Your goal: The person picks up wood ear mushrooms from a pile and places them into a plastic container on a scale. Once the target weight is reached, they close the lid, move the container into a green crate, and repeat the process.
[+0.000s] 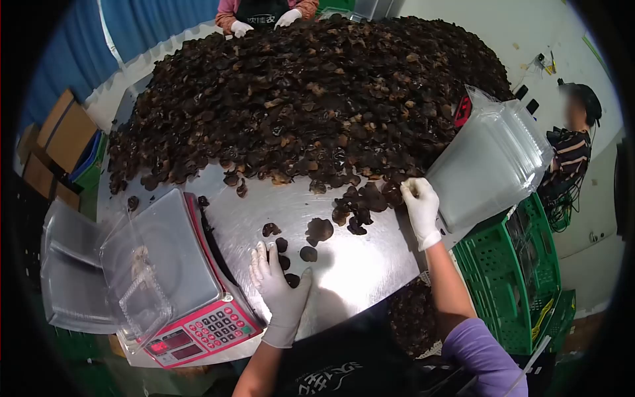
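A large heap of dark wood ear mushrooms [311,99] covers the far part of the metal table [370,278]. My left hand [281,294], in a white glove, lies low over the near side of the table, fingers stretched and thumb apart. Several small loose mushroom pieces [308,253] are beside its fingertips. At the heap's front right edge, my gloved right hand [422,208] has its fingers pinched together on a dark mushroom piece [391,193]. A few more loose pieces [360,205] trail to the left of it.
A red digital scale [221,324] with clear plastic boxes [155,251] on and beside it stands at left. Stacked clear trays [486,165] rest at right above green crates [489,278]. Across the table are a co-worker's gloved hands [288,18]; another person [569,145] is at far right.
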Available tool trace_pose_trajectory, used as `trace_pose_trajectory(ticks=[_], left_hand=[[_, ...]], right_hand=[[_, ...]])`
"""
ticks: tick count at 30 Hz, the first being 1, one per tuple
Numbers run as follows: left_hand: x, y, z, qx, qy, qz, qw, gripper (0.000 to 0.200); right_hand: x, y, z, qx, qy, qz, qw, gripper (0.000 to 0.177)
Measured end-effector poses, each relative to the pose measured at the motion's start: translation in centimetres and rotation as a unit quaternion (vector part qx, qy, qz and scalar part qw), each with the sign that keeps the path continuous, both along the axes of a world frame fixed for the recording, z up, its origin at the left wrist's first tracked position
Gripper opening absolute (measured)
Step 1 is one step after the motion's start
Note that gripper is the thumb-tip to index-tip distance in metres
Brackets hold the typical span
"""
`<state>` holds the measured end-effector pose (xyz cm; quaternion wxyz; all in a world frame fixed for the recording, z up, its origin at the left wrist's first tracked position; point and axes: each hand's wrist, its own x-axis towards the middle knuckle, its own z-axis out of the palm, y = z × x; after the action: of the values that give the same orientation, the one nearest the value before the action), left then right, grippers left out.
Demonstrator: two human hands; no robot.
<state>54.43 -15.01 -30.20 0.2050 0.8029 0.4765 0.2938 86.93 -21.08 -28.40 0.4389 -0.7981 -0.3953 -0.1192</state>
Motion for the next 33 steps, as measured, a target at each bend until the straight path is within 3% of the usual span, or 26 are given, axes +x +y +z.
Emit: trace_pose_trajectory(ticks=[3,5,7,11,12,13,15,18,20,21,24,27,29,31,33], left_hand=[[0.3,-0.3,0.0,0.024,-0.022,0.003,0.999,0.088],[0.8,-0.9,0.8,0.069,0.003,-0.012,0.998,0.078],[1.4,-1.5,1.1,0.172,0.168,-0.147,0.960,0.067],[3.5,-2.0,0.9,0.128,0.227,-0.199,0.945,0.057],[3.5,-2.1,1.0,0.155,0.229,-0.194,0.941,0.052],[3.4,-2.2,1.2,0.156,0.231,-0.194,0.941,0.052],[2.8,-2.3,1.4,0.145,0.232,-0.205,0.940,0.047],[1.6,-2.0,0.5,0.158,0.208,-0.196,0.945,0.042],[1.0,-1.9,0.7,0.169,0.203,-0.196,0.945,0.041],[0.8,-1.9,0.9,0.177,0.196,-0.196,0.944,0.041],[1.2,-1.5,1.0,0.203,0.187,-0.180,0.944,0.043],[2.8,-0.6,1.6,0.224,0.183,-0.163,0.943,0.046],[4.3,0.3,1.5,0.231,0.257,-0.152,0.926,0.047],[5.4,1.4,1.5,0.261,0.261,-0.142,0.919,0.041],[5.9,1.9,2.1,0.137,0.434,-0.185,0.871,0.032]], right_hand=[[-1.4,-1.6,-0.6,-0.029,-0.018,-0.019,0.999,0.008],[-2.2,-2.7,-0.7,-0.043,0.005,-0.021,0.999,0.007],[-3.0,-3.6,-0.4,-0.057,0.026,-0.024,0.998,0.007],[-9.0,-2.1,2.8,-0.027,-0.076,0.127,0.989,0.009],[-10.2,-1.2,2.2,-0.031,-0.129,0.173,0.976,0.016],[-11.8,-0.5,1.7,-0.025,-0.079,0.226,0.971,0.025],[-13.9,1.4,0.9,-0.076,-0.111,0.266,0.955,0.033],[-14.4,3.2,-1.4,-0.115,-0.138,0.229,0.957,0.031],[-13.9,3.6,-1.8,-0.179,-0.096,0.243,0.949,0.021],[-13.8,3.3,-1.9,-0.177,-0.095,0.242,0.949,0.021],[-13.4,1.5,-1.8,-0.036,-0.063,0.244,0.967,0.013],[-12.8,-2.0,-0.7,-0.063,-0.071,0.246,0.965,0.019],[-12.7,-4.0,-0.5,-0.109,-0.065,0.254,0.959,0.022],[-13.1,-5.1,0.4,-0.183,-0.040,0.273,0.944,0.032],[-13.4,-5.7,1.0,-0.187,-0.023,0.271,0.944,0.032]])
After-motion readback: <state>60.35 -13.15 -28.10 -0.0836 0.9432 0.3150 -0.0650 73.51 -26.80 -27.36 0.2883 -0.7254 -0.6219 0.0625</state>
